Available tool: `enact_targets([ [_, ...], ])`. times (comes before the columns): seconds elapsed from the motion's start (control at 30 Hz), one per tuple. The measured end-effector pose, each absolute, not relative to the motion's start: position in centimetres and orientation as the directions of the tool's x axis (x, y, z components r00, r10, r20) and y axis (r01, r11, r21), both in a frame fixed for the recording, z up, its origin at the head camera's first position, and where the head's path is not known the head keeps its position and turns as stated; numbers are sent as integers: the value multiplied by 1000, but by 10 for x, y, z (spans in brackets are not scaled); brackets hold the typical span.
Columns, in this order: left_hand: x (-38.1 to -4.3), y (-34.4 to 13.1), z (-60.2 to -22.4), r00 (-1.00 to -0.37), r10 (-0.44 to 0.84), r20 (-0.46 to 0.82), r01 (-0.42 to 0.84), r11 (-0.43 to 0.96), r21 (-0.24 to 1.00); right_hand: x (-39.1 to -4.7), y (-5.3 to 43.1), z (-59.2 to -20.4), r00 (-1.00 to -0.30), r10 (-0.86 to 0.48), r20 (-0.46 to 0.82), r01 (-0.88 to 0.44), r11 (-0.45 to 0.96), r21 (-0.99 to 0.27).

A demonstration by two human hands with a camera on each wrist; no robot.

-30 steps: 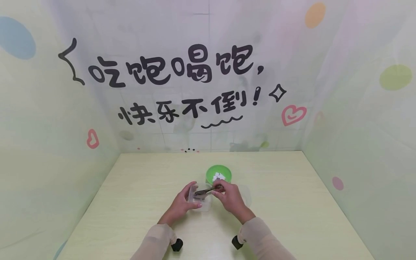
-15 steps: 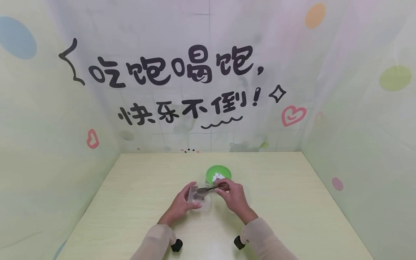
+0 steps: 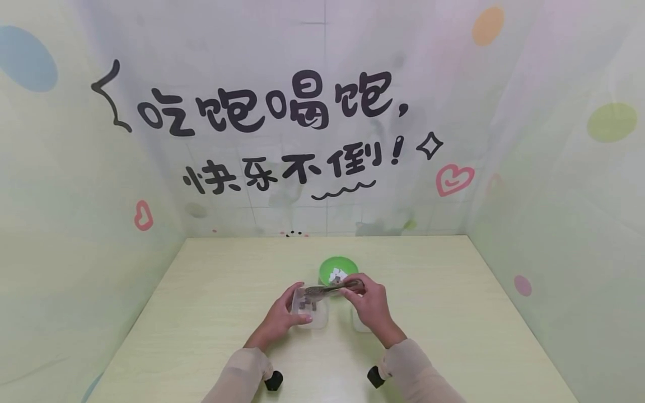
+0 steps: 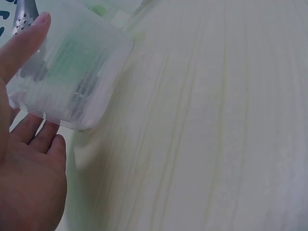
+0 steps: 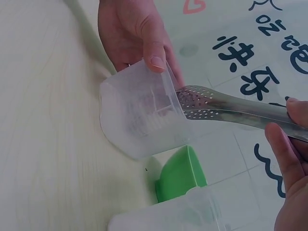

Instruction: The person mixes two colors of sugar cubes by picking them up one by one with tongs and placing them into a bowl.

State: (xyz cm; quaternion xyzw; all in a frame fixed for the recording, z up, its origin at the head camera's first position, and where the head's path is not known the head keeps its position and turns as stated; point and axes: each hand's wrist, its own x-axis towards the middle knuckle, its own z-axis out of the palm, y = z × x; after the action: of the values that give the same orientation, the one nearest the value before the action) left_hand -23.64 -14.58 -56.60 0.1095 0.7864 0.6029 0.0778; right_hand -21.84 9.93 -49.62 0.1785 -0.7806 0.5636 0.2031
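My left hand (image 3: 280, 319) grips a translucent plastic box (image 3: 317, 320) by its side, thumb toward me and fingers on the far side. Small dark pieces (image 3: 305, 305) lie inside it. Metal tongs (image 5: 240, 107) with perforated ends are pinched between the thumb and fingers of my right hand (image 3: 374, 307). Their tips are at the mouth of the box in the right wrist view; whether they hold a piece I cannot tell. Just beyond stands a green bowl (image 3: 328, 263) with white cubes (image 3: 335, 274) and a greyish piece in it, partly hidden by my right hand.
A second translucent box (image 3: 360, 321) stands on the table under my right hand, mostly covered by it. Pale wooden tabletop (image 3: 227, 280) surrounds everything. Printed fabric walls (image 3: 322, 215) rise at the back and both sides.
My right hand has moved to the right and drawn the tongs partly back out of the box. More dark pieces now show. The left hand and its box have stayed put.
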Motion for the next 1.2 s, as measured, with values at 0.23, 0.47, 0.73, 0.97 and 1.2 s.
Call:
enact_targets([
  [0.23,-237,-145,-565,-965,263,11,81,257,963,-199,103,-469,-816,-33,578,-555,326,-765],
  [0.47,-236,-144,-566,-965,263,5,75,258,963,-194,110,-459,-826,28,563,-520,347,-781],
  [0.73,-236,-146,-566,-963,268,24,88,231,969,-206,121,-470,-830,78,552,-507,306,-806],
  [0.97,-236,-145,-565,-964,264,9,79,255,964,-223,129,-490,-801,128,585,-525,317,-789],
  [1.2,-236,-144,-565,-968,252,-3,65,260,963,-224,132,-489,-777,155,610,-543,324,-775],
])
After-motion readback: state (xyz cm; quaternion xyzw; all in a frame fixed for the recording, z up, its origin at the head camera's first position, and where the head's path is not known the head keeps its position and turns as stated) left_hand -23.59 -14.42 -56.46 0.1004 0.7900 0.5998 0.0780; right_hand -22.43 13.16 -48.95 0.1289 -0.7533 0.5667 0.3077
